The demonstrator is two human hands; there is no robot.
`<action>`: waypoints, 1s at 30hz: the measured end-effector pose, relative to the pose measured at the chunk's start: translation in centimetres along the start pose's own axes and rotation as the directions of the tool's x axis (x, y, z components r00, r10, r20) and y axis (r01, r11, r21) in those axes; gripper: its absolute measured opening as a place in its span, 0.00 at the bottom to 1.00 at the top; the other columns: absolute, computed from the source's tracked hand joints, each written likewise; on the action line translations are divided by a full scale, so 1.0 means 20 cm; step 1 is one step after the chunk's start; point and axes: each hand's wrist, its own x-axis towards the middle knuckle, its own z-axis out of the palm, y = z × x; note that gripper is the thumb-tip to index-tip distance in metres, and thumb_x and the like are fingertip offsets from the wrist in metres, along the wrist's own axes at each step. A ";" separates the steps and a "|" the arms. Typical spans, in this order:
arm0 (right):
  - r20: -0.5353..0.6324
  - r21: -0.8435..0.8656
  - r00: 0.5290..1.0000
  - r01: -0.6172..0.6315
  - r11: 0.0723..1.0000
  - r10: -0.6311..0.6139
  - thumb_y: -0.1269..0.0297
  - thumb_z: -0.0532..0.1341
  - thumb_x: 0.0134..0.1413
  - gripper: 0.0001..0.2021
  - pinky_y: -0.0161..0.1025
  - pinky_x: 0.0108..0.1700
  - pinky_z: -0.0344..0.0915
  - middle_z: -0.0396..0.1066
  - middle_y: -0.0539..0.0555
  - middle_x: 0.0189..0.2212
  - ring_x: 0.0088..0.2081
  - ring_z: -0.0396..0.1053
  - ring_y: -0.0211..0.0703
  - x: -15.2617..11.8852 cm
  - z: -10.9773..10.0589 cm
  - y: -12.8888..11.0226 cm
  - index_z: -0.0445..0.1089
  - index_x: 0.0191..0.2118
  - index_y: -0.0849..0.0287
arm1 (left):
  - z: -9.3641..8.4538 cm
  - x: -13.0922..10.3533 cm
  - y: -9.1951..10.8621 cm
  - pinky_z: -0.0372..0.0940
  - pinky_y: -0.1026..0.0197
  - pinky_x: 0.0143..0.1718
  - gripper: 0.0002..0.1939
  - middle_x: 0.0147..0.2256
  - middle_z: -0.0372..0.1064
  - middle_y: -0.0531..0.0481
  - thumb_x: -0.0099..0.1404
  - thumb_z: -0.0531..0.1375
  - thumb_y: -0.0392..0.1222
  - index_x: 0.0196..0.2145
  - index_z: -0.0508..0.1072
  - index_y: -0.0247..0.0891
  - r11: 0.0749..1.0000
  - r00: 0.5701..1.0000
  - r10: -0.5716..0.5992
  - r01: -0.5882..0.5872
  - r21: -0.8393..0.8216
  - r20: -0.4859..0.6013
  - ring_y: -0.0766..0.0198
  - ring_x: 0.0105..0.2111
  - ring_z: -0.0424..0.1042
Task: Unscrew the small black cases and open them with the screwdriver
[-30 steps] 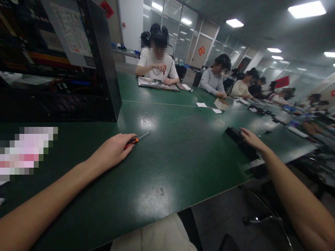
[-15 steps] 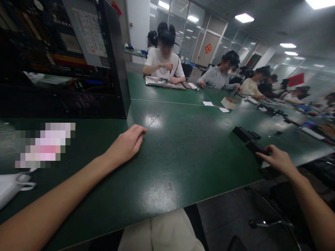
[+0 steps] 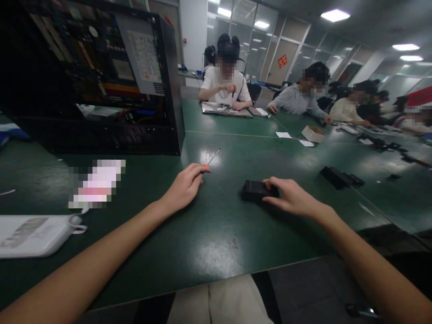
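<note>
My left hand (image 3: pixel 185 186) rests on the green tabletop (image 3: pixel 209 225), its fingers closed round a small screwdriver (image 3: pixel 214 155). A bit of the orange handle shows at the fingertips, and the thin metal shaft points away to the upper right. Across from it, my right hand (image 3: pixel 293 196) grips a black box-shaped part (image 3: pixel 254 191) between thumb and fingers, at or just above the table. The part's exact kind does not show. Another black block-like piece (image 3: pixel 339 177) lies farther right on the table, apart from that hand.
An open black computer case (image 3: pixel 172 90) stands at the left. Nearer lie a blurred-out phone-like thing (image 3: pixel 97 184) and a white power bank-like device (image 3: pixel 37 236) with a cable. Small papers (image 3: pixel 283 134) and an open carton (image 3: pixel 313 134) lie beyond. Other people (image 3: pixel 224 85) sit across the table.
My right hand has come left from the black pieces at the table's right, bringing one black part along. The left hand keeps the screwdriver. The view has shifted slightly.
</note>
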 end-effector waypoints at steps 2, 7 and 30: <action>0.063 0.022 0.991 0.118 0.993 -0.119 0.57 0.65 0.63 0.11 0.44 0.42 0.67 0.75 0.55 0.42 0.40 0.73 0.48 0.16 0.09 -0.14 0.64 0.45 0.54 | 0.02 -0.01 0.00 0.72 0.51 0.50 0.14 0.52 0.73 0.42 0.74 0.54 0.39 0.52 0.75 0.38 0.994 0.999 -0.047 0.048 -0.096 0.021 0.60 0.40 0.78; 0.128 0.015 0.951 0.283 0.959 -0.282 0.57 0.67 0.62 0.12 0.45 0.39 0.69 0.73 0.54 0.39 0.38 0.72 0.48 0.36 0.18 -0.30 0.64 0.43 0.54 | 0.05 -0.01 0.01 0.75 0.53 0.44 0.20 0.56 0.73 0.36 0.71 0.63 0.47 0.56 0.74 0.35 0.892 0.980 -0.196 0.196 -0.407 0.042 0.50 0.46 0.81; -0.276 -0.124 0.791 0.534 0.836 -0.546 0.72 0.51 0.72 0.20 0.59 0.62 0.71 0.69 0.58 0.64 0.65 0.66 0.52 0.47 0.25 -0.36 0.67 0.63 0.51 | 0.05 -0.04 0.14 0.65 0.44 0.64 0.29 0.59 0.74 0.37 0.71 0.63 0.50 0.65 0.71 0.37 0.466 0.960 -0.237 0.246 -0.850 0.148 0.47 0.58 0.75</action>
